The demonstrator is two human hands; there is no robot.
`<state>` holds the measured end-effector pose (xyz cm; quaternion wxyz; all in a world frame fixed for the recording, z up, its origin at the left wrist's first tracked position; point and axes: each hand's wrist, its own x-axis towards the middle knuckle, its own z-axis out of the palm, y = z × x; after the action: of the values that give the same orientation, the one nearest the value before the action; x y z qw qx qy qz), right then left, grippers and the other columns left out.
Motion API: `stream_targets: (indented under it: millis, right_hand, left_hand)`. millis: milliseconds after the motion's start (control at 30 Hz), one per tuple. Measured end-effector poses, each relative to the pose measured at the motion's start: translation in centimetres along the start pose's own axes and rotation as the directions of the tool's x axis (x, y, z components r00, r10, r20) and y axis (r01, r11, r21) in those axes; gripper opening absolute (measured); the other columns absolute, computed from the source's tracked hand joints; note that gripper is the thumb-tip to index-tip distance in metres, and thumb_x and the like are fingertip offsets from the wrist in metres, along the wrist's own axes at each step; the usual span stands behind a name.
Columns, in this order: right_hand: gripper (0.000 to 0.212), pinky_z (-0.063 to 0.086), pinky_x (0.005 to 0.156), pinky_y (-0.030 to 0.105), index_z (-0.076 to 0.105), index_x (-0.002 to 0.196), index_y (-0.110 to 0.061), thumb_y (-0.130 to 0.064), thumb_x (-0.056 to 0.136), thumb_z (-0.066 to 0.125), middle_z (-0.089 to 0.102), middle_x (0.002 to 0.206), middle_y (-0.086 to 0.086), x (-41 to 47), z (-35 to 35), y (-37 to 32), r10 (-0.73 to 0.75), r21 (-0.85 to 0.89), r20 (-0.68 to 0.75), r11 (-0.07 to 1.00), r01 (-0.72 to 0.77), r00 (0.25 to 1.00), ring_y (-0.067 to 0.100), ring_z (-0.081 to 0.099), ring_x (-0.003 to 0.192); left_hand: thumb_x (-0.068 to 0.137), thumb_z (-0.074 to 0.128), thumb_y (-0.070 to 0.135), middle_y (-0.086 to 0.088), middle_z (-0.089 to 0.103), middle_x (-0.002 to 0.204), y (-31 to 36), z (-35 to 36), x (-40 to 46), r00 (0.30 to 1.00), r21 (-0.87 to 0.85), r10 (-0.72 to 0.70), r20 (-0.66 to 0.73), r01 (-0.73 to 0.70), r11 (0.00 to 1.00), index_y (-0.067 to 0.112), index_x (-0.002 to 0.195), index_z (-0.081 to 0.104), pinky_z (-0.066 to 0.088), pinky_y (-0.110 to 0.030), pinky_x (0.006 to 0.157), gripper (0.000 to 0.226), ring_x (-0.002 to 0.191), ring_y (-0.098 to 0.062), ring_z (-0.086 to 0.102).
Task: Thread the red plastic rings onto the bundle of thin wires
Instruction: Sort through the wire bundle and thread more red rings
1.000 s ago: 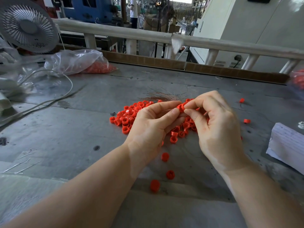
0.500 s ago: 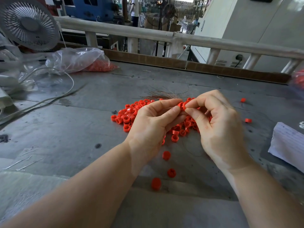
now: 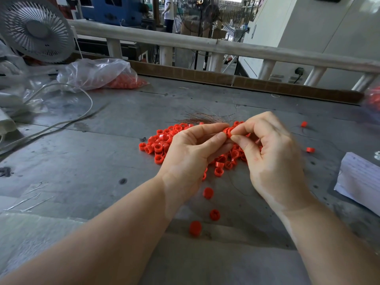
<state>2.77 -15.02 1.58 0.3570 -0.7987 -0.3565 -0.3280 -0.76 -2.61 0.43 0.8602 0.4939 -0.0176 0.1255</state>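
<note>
Left hand (image 3: 185, 159) and right hand (image 3: 273, 159) met above the pile of red rings (image 3: 162, 140), each pinching the same held ring (image 3: 227, 132) between thumb and forefinger. Wire bundle (image 3: 201, 119) fanned out just behind the pile. Three loose rings (image 3: 208, 192) lay nearer than the pile

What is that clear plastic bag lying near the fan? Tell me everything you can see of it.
The clear plastic bag lies on its side on the grey table, at the far left, just right of the white fan. It is thin, crinkled and shiny, slumped rather than full. Through the film, a heap of red rings shows at its right end. Neither hand touches it. A pale cable curves past its near side.
</note>
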Motion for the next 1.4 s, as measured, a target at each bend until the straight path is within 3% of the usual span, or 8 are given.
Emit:
stream_targets:
  millis: [333, 567, 733, 833, 1167, 1400]
  right_hand:
    - [0.007, 0.049, 0.071, 0.037, 0.066, 0.08, 0.001, -0.004, 0.083, 0.062, 0.059, 0.079, 0.011, -0.26, 0.29, -0.12, -0.048, -0.059, -0.025, 0.997, 0.047, 0.999, 0.027, 0.059, 0.077]
    - [0.005, 0.049, 0.068, 0.035, 0.065, 0.079, 0.001, -0.001, 0.083, 0.062, 0.06, 0.079, 0.012, -0.43, 0.51, -0.31, -0.09, -0.132, -0.036, 0.988, 0.085, 0.995, 0.028, 0.06, 0.074]
    - [0.004, 0.044, 0.07, 0.024, 0.066, 0.079, 0.0, -0.001, 0.082, 0.064, 0.056, 0.08, 0.001, -0.33, 0.48, -0.12, 0.031, 0.048, -0.009, 0.998, -0.031, 0.999, 0.016, 0.056, 0.075]
    - [0.004, 0.044, 0.07, 0.024, 0.066, 0.079, 0.0, -0.001, 0.082, 0.064, 0.055, 0.08, -0.001, -0.31, 0.57, -0.06, 0.054, 0.059, -0.006, 0.997, -0.053, 0.999, 0.015, 0.055, 0.075]
    - [0.005, 0.041, 0.071, 0.018, 0.065, 0.079, 0.001, 0.001, 0.084, 0.063, 0.052, 0.081, -0.001, -0.46, 0.47, -0.21, -0.021, -0.02, -0.059, 1.0, 0.019, 0.998, 0.015, 0.054, 0.074]
    - [0.004, 0.044, 0.071, 0.02, 0.065, 0.08, 0.001, 0.001, 0.084, 0.063, 0.054, 0.081, 0.001, -0.44, 0.45, -0.17, -0.004, 0.016, -0.052, 1.0, 0.004, 0.999, 0.016, 0.055, 0.075]
  left_hand:
    - [0.086, 0.053, -0.008, -0.002, 0.072, 0.071, 0.01, 0.28, -0.08, 0.999, 0.014, -0.006, -0.038, 0.007, 1.0, 0.005, 0.085, 0.067, 0.055, -0.016, 0.066, 0.019, 0.066, -0.009, 0.068]
    - [0.087, 0.053, -0.007, -0.003, 0.071, 0.07, 0.0, 0.25, -0.08, 0.997, 0.0, -0.047, -0.066, 0.047, 0.999, 0.002, 0.088, 0.066, 0.055, -0.015, 0.064, 0.016, 0.064, -0.009, 0.068]
    - [0.088, 0.05, -0.007, -0.006, 0.071, 0.073, 0.0, 0.28, 0.03, 0.991, -0.093, -0.126, -0.05, 0.121, 0.988, -0.004, 0.097, 0.063, 0.055, -0.015, 0.065, 0.016, 0.065, -0.009, 0.067]
    - [0.088, 0.05, -0.007, -0.006, 0.07, 0.072, -0.06, 0.16, 0.12, 0.989, -0.115, -0.142, -0.044, 0.136, 0.984, -0.003, 0.095, 0.064, 0.055, -0.014, 0.063, 0.016, 0.062, -0.008, 0.066]
    - [0.087, 0.053, -0.003, -0.007, 0.071, 0.075, -0.22, 0.0, 0.08, 0.99, -0.127, -0.137, -0.021, 0.133, 0.983, 0.0, 0.095, 0.064, 0.056, -0.017, 0.065, 0.014, 0.067, -0.01, 0.068]
    - [0.087, 0.053, -0.002, -0.005, 0.07, 0.072, -0.12, 0.2, -0.06, 0.993, -0.12, -0.12, -0.023, 0.116, 0.986, 0.0, 0.092, 0.063, 0.057, -0.019, 0.067, 0.012, 0.064, -0.009, 0.067]
